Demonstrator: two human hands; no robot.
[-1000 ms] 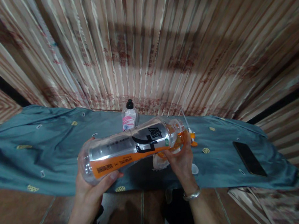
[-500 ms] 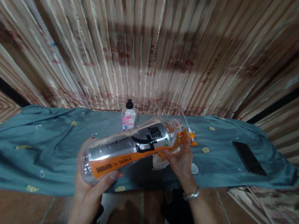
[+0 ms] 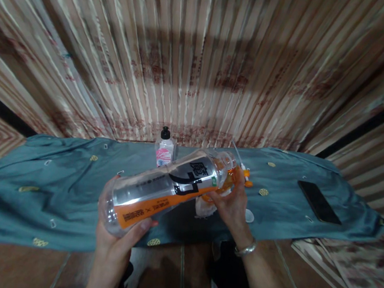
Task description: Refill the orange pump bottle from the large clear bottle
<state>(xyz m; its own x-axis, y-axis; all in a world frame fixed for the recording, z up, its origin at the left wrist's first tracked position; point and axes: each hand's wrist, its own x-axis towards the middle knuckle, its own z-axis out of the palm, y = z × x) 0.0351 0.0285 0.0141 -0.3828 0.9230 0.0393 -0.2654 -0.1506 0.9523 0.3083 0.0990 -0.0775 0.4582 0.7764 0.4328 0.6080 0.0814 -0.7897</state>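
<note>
My left hand (image 3: 115, 242) is wrapped round the base of a large clear drink bottle (image 3: 169, 185) with a silver and orange label. The bottle is tilted, its uncapped neck pointing right and slightly up. My right hand (image 3: 233, 203), a silver bangle on its wrist, closes round a translucent orange bottle (image 3: 230, 179) by that neck. Much of the orange bottle is hidden behind the drink bottle and my fingers. Whether liquid passes between the two, I cannot tell. Just beyond my right hand lies an orange and white spray head (image 3: 247, 176) with a thin tube.
A clear squeeze bottle (image 3: 164, 152) with a black cap and pink label stands at the back. On the teal cloth (image 3: 75, 185) are a white round cap (image 3: 249, 216), a whitish crumpled-looking item (image 3: 205, 209) and a black phone (image 3: 318, 201). Striped curtains (image 3: 202, 61) hang behind.
The drink bottle has rolled or tilted very slightly in my left hand. Both hands otherwise keep their places, and the view has shifted a little.
</note>
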